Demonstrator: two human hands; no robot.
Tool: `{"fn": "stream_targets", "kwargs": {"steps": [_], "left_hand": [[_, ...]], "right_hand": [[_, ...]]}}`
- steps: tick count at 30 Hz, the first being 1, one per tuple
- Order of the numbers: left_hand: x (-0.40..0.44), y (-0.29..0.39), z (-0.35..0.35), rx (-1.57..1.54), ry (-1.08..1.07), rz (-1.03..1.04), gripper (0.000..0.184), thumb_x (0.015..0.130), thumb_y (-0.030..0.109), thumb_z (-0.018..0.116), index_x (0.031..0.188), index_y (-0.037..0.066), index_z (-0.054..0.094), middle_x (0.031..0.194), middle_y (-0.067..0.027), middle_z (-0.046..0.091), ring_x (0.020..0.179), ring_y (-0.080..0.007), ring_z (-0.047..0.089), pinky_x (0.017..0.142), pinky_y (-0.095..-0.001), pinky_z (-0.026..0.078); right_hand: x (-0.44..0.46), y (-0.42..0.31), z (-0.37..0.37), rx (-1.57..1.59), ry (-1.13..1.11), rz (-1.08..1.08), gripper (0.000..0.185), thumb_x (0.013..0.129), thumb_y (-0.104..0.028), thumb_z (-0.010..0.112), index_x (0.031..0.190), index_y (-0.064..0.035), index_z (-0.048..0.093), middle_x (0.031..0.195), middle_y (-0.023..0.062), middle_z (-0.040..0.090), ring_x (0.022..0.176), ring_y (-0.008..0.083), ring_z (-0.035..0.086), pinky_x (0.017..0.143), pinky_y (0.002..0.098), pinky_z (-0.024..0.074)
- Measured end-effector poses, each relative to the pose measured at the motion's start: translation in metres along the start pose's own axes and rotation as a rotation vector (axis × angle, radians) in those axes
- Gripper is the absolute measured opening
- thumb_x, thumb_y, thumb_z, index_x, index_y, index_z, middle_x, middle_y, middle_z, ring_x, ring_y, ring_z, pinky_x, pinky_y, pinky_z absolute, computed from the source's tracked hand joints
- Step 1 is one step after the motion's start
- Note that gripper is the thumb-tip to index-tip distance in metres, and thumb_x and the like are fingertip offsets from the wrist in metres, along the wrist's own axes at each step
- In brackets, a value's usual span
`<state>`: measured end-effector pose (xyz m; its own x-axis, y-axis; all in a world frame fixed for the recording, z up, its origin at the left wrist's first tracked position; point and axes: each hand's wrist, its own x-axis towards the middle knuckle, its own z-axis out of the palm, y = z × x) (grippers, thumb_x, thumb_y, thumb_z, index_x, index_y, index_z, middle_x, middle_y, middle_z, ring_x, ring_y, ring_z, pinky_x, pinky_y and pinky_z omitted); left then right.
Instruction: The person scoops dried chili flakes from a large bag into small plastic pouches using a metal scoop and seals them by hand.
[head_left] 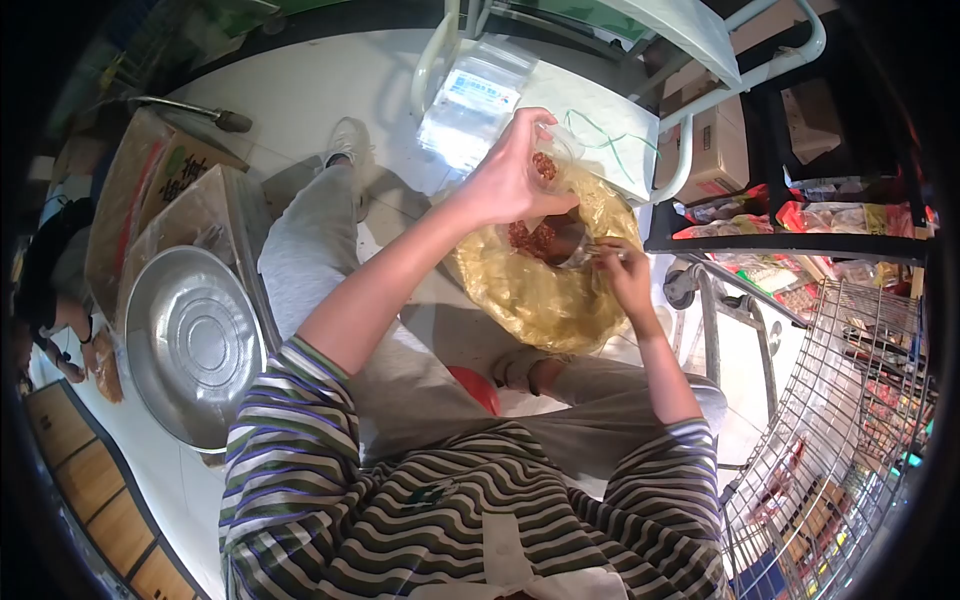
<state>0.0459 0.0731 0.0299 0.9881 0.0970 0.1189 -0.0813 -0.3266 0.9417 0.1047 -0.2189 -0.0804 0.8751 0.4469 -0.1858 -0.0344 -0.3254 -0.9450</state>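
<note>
A large yellow plastic bag [545,310] stands spread wide between my legs, with reddish-brown crumbly food [532,238] in its mouth. My left hand [522,180] is over the bag, its fingers and thumb curved round clear plastic [572,148], with more of the red food showing behind the fingers. Whether this plastic is a bag or a tub I cannot tell. At the right side of the opening, my right hand [622,270] has its fingers closed on a thin plastic edge, partly hidden by the fingers.
Clear packaging bags [480,95] lie on a low white surface ahead, beside a green string [610,135]. To the left, a metal basin [205,345] rests by cardboard boxes [165,190]. A wire cart [830,430] and shelves of packets flank the right. Another person's hand [85,350] shows far left.
</note>
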Motion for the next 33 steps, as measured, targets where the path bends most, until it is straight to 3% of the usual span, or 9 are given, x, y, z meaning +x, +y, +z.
{"fn": "stream_targets", "kwargs": {"steps": [1, 4, 6, 7, 9, 13, 17, 22, 33], "left_hand": [[-0.001, 0.000, -0.003, 0.004, 0.004, -0.003, 0.090, 0.071, 0.029, 0.086, 0.135, 0.010, 0.025, 0.126, -0.0219, 0.048, 0.121, -0.0323, 0.049, 0.103, -0.0442, 0.041], [-0.004, -0.002, -0.008, -0.060, 0.031, 0.000, 0.089, 0.071, 0.027, 0.085, 0.135, 0.011, 0.025, 0.126, -0.0227, 0.048, 0.120, -0.0317, 0.049, 0.101, -0.0417, 0.043], [-0.006, -0.004, -0.010, -0.072, 0.064, 0.020, 0.091, 0.071, 0.027, 0.086, 0.136, 0.008, 0.025, 0.125, -0.0235, 0.047, 0.119, -0.0318, 0.049, 0.099, -0.0403, 0.044], [-0.006, -0.003, -0.012, -0.072, 0.070, 0.017, 0.091, 0.071, 0.027, 0.086, 0.136, 0.008, 0.025, 0.125, -0.0235, 0.047, 0.119, -0.0318, 0.049, 0.099, -0.0403, 0.044], [-0.006, -0.003, -0.013, 0.008, 0.084, 0.031, 0.092, 0.069, 0.030, 0.085, 0.135, 0.006, 0.025, 0.123, -0.0235, 0.047, 0.119, -0.0325, 0.049, 0.100, -0.0417, 0.044], [-0.008, -0.007, -0.014, 0.024, 0.098, 0.022, 0.094, 0.068, 0.033, 0.084, 0.135, 0.004, 0.025, 0.122, -0.0222, 0.046, 0.119, -0.0321, 0.049, 0.101, -0.0425, 0.042], [-0.009, -0.019, -0.013, 0.030, 0.105, 0.090, 0.093, 0.068, 0.033, 0.084, 0.134, 0.004, 0.025, 0.126, -0.0207, 0.043, 0.119, -0.0311, 0.050, 0.101, -0.0420, 0.042], [-0.008, -0.022, -0.011, 0.063, 0.105, 0.130, 0.091, 0.068, 0.032, 0.083, 0.133, 0.005, 0.024, 0.123, -0.0203, 0.043, 0.116, -0.0324, 0.049, 0.099, -0.0432, 0.043], [-0.003, -0.019, -0.005, 0.111, 0.044, 0.166, 0.089, 0.067, 0.029, 0.081, 0.132, 0.005, 0.025, 0.122, -0.0214, 0.042, 0.116, -0.0330, 0.048, 0.102, -0.0436, 0.041]], "right_hand": [[0.004, 0.004, 0.010, -0.100, -0.024, 0.028, 0.024, 0.091, -0.008, 0.059, 0.110, 0.0051, 0.065, 0.089, 0.0087, 0.070, 0.074, 0.0107, 0.066, 0.068, 0.0229, 0.0525], [0.021, 0.036, 0.019, -0.284, -0.044, 0.091, 0.032, 0.085, -0.012, 0.063, 0.112, 0.0041, 0.066, 0.092, 0.0153, 0.071, 0.077, 0.0198, 0.071, 0.072, 0.0295, 0.0551], [0.027, 0.045, 0.021, -0.837, -0.174, -0.063, 0.033, 0.083, -0.011, 0.059, 0.112, 0.0030, 0.064, 0.087, 0.0236, 0.070, 0.082, 0.0321, 0.071, 0.074, 0.0375, 0.0556], [0.030, 0.046, 0.023, -0.839, -0.180, -0.065, 0.033, 0.083, -0.011, 0.059, 0.112, 0.0030, 0.064, 0.087, 0.0236, 0.070, 0.082, 0.0321, 0.071, 0.074, 0.0375, 0.0556], [0.033, 0.046, 0.026, -1.055, -0.423, 0.311, 0.034, 0.078, -0.014, 0.058, 0.107, 0.0003, 0.065, 0.091, 0.0294, 0.067, 0.088, 0.0401, 0.067, 0.079, 0.0450, 0.0544], [0.034, 0.041, 0.049, -1.211, -0.204, 0.285, 0.032, 0.085, -0.028, 0.058, 0.099, -0.0005, 0.065, 0.091, 0.0284, 0.067, 0.089, 0.0409, 0.067, 0.081, 0.0499, 0.0530], [0.030, 0.020, 0.057, -1.202, -0.189, 0.255, 0.034, 0.087, -0.034, 0.058, 0.097, -0.0019, 0.066, 0.090, 0.0274, 0.067, 0.088, 0.0425, 0.067, 0.080, 0.0516, 0.0525], [0.040, 0.024, 0.068, -1.076, -0.243, 0.022, 0.028, 0.086, -0.031, 0.060, 0.097, -0.0052, 0.066, 0.086, 0.0265, 0.066, 0.085, 0.0449, 0.064, 0.076, 0.0530, 0.0509], [0.030, 0.060, 0.059, -0.785, -0.209, 0.073, 0.035, 0.087, -0.032, 0.059, 0.105, -0.0027, 0.064, 0.094, 0.0304, 0.064, 0.093, 0.0474, 0.062, 0.082, 0.0522, 0.0494]]}}
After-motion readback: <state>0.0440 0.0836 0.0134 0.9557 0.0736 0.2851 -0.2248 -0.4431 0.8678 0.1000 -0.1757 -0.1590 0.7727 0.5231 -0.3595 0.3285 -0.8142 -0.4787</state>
